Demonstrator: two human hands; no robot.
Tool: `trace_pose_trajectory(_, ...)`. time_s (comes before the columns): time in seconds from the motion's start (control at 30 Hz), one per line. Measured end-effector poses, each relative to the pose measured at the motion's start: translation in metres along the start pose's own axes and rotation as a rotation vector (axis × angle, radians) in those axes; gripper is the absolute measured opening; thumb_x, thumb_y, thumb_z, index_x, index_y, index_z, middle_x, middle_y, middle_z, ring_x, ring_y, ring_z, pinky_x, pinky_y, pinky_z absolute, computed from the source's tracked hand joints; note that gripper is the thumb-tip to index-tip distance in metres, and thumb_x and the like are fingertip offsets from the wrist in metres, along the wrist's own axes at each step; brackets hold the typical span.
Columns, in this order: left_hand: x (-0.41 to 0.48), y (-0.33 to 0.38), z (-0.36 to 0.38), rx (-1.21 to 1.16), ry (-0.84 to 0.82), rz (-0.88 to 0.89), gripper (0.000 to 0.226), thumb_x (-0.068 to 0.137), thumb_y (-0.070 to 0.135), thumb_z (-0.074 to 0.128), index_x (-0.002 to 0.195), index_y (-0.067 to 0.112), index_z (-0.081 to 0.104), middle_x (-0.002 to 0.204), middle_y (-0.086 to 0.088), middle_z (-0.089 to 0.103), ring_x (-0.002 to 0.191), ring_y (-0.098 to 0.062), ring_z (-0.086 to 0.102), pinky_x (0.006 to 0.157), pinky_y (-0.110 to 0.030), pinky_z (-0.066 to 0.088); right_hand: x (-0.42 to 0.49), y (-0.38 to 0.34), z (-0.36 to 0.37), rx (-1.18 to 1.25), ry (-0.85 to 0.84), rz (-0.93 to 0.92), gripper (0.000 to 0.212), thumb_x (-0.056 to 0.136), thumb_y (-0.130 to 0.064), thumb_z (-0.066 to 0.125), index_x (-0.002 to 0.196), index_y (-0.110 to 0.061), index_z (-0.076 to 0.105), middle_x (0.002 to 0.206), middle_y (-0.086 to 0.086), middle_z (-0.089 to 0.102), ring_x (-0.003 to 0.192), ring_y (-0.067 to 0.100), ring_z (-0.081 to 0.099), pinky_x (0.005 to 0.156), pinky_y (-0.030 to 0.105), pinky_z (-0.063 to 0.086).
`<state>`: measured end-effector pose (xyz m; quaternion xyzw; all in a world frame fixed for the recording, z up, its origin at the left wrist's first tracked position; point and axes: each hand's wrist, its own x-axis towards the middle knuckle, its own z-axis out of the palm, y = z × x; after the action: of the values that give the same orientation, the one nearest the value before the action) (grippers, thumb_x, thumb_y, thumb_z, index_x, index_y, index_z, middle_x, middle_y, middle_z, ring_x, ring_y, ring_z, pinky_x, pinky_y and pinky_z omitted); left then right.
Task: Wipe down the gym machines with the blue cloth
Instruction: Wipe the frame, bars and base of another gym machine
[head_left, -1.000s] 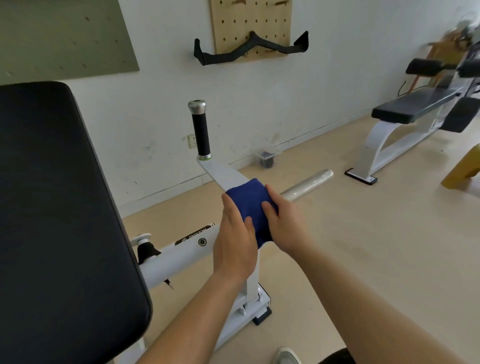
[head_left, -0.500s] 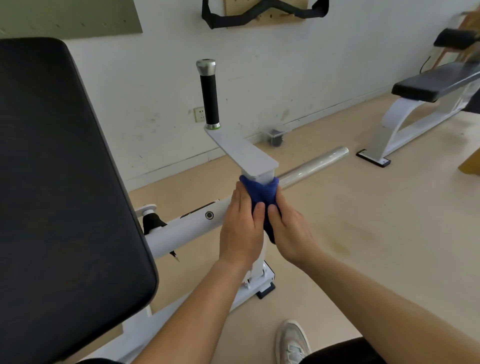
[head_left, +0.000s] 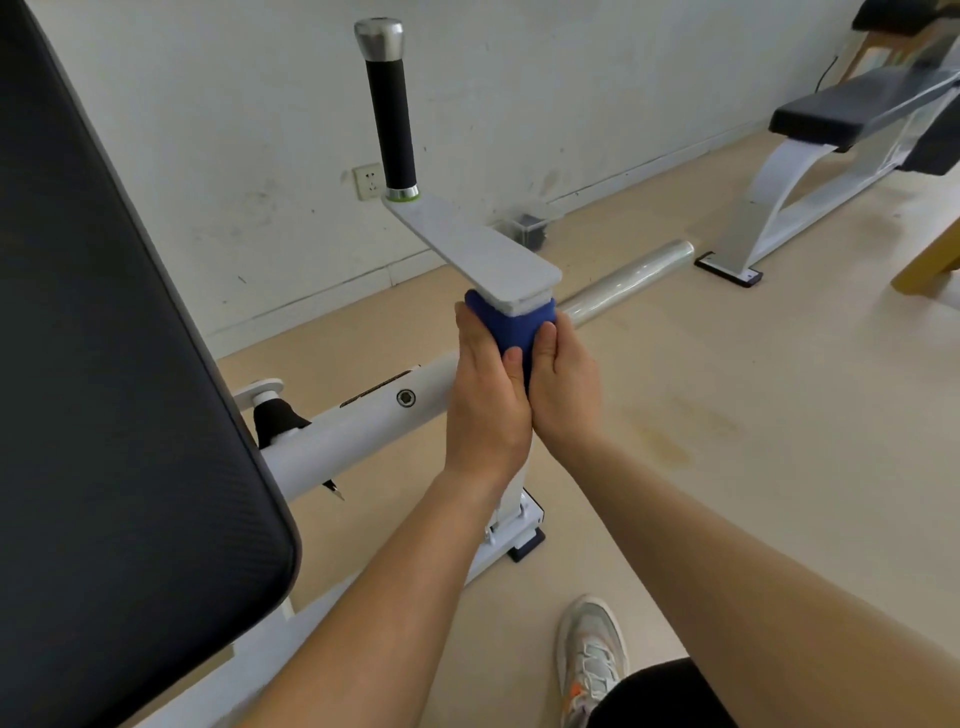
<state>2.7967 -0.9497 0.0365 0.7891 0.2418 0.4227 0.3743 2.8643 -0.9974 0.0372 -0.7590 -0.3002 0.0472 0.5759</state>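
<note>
A blue cloth is wrapped round the white upright post of a gym machine, just under a flat white plate. My left hand grips the cloth and post from the left. From the right, my right hand grips the same cloth, thumbs nearly touching. A black-gripped handle with a chrome cap stands upright at the plate's far end. The machine's white horizontal tube runs left toward a large black pad.
A chrome bar sticks out right of the post. A second bench with a white frame stands at the back right. A small clear box sits by the wall. My shoe is on the beige floor below.
Both hands slid the cloth down from the top of the plate onto the post beneath it. The camera has come closer and tilted down.
</note>
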Motion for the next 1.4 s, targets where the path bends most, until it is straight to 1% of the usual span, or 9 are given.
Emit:
trace_pose_trajectory(0.17, -0.011, -0.006, -0.008, -0.014, -0.110, -0.068, 0.050, 0.098, 0.010, 0.039, 0.145, 0.018, 0.023, 0.120, 0.001, 0.058, 0.103, -0.018, 0.058, 0.083, -0.042, 0.050, -0.004, 0.013, -0.019, -0.058, -0.163, 0.050, 0.032, 0.104, -0.025, 0.040, 0.076, -0.034, 0.052, 0.069, -0.011, 0.060, 0.061, 0.001, 0.054, 0.060, 0.025, 0.036)
trace_pose_trajectory(0.4, 0.014, 0.010, -0.019, -0.052, -0.040, 0.055, 0.039, 0.098, 0.025, 0.039, 0.137, 0.024, 0.035, 0.108, 0.025, 0.056, 0.095, 0.011, 0.055, 0.073, -0.004, 0.039, 0.010, -0.024, -0.026, 0.048, -0.017, -0.074, 0.021, 0.100, -0.031, 0.042, 0.092, -0.026, 0.062, 0.077, -0.011, 0.067, 0.069, 0.005, 0.059, 0.062, 0.030, 0.047)
trace_pose_trajectory(0.5, 0.014, 0.011, -0.016, -0.083, -0.014, 0.056, 0.044, 0.098, 0.019, 0.040, 0.142, 0.017, 0.034, 0.121, 0.014, 0.056, 0.100, 0.006, 0.055, 0.079, -0.004, 0.038, 0.011, -0.020, -0.021, 0.086, 0.006, -0.101, 0.021, 0.100, -0.028, 0.042, 0.099, -0.023, 0.062, 0.080, -0.009, 0.068, 0.074, 0.011, 0.062, 0.066, 0.033, 0.050)
trace_pose_trajectory(0.67, 0.014, 0.002, -0.004, -0.094, 0.015, 0.068, 0.059, 0.099, 0.007, 0.038, 0.154, 0.008, 0.018, 0.148, 0.002, 0.040, 0.126, 0.006, 0.044, 0.098, -0.006, 0.033, 0.011, 0.000, -0.008, 0.174, 0.055, -0.120, 0.024, 0.101, -0.027, 0.042, 0.097, -0.037, 0.063, 0.073, -0.022, 0.065, 0.066, -0.002, 0.058, 0.058, 0.009, 0.039)
trace_pose_trajectory(0.77, 0.007, -0.009, 0.002, -0.090, -0.004, 0.039, 0.062, 0.102, 0.006, 0.038, 0.156, 0.003, 0.007, 0.160, -0.010, 0.026, 0.145, -0.014, 0.030, 0.116, -0.031, 0.030, 0.006, 0.020, 0.000, 0.161, 0.049, -0.097, 0.024, 0.099, -0.031, 0.042, 0.086, -0.040, 0.060, 0.071, -0.018, 0.064, 0.064, 0.000, 0.056, 0.056, 0.013, 0.039)
trace_pose_trajectory(0.87, -0.006, -0.026, 0.006, -0.053, -0.058, -0.012, 0.063, 0.102, 0.006, 0.038, 0.155, 0.005, 0.005, 0.158, -0.016, 0.027, 0.144, -0.030, 0.031, 0.111, -0.048, 0.035, -0.003, 0.039, 0.007, 0.117, 0.020, -0.038, 0.027, 0.099, -0.031, 0.042, 0.077, -0.041, 0.055, 0.066, -0.018, 0.061, 0.060, 0.002, 0.051, 0.054, 0.016, 0.036)
trace_pose_trajectory(1.2, -0.010, -0.018, 0.002, -0.036, -0.055, -0.059, 0.061, 0.100, 0.017, 0.040, 0.154, 0.015, 0.011, 0.145, -0.001, 0.047, 0.125, -0.021, 0.051, 0.095, -0.031, 0.047, 0.000, 0.025, -0.006, 0.131, -0.052, -0.084, 0.023, 0.101, -0.027, 0.044, 0.087, -0.036, 0.060, 0.072, -0.018, 0.064, 0.066, 0.005, 0.056, 0.061, 0.022, 0.043)
trace_pose_trajectory(1.3, -0.010, -0.024, 0.005, -0.028, -0.053, -0.040, 0.067, 0.101, 0.012, 0.041, 0.157, 0.015, 0.004, 0.154, 0.000, 0.037, 0.136, -0.015, 0.042, 0.102, -0.021, 0.040, 0.000, 0.030, -0.004, 0.169, -0.066, -0.086, 0.024, 0.101, -0.024, 0.043, 0.094, -0.037, 0.062, 0.076, -0.019, 0.066, 0.070, 0.004, 0.059, 0.062, 0.017, 0.044)
trace_pose_trajectory(1.4, -0.021, -0.037, 0.014, 0.016, -0.071, -0.075, 0.073, 0.100, 0.010, 0.042, 0.157, 0.016, -0.004, 0.162, -0.001, 0.023, 0.144, -0.014, 0.030, 0.108, -0.028, 0.038, -0.003, 0.048, 0.002, 0.162, -0.097, -0.049, 0.029, 0.101, -0.021, 0.043, 0.087, -0.041, 0.058, 0.070, -0.020, 0.062, 0.066, 0.003, 0.054, 0.061, 0.018, 0.041)
